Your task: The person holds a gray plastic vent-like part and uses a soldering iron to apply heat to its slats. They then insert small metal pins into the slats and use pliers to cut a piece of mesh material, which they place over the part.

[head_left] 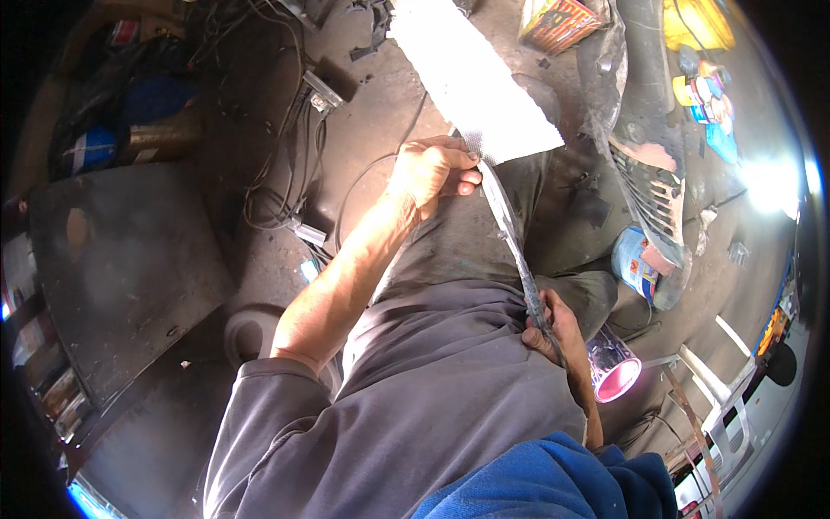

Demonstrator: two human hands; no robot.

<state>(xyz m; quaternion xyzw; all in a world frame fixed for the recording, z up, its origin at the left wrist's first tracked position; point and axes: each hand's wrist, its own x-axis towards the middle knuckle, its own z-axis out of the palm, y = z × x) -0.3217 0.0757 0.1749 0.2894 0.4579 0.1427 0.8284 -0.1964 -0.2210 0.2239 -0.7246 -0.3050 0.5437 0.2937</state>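
My left hand point(437, 173) is closed in a pinch at the lower left corner of a bright whitish sheet point(471, 78), which looks like mesh along its near edge. From these fingertips a long, narrow grey strip point(506, 221) slants down to the right. My right hand point(553, 329) is wrapped round the strip's darker lower end, near my right thigh. I cannot tell whether strip and sheet are joined. Glare hides most of the sheet's surface.
Cables point(294, 164) with metal connectors lie on the floor at left, beyond a dark flat panel point(130, 268). To the right are a slatted, worn plastic part point(648, 182), a blue-and-white can point(634, 264) and a tipped pink-rimmed can point(616, 376). A striped container point(560, 24) stands far off.
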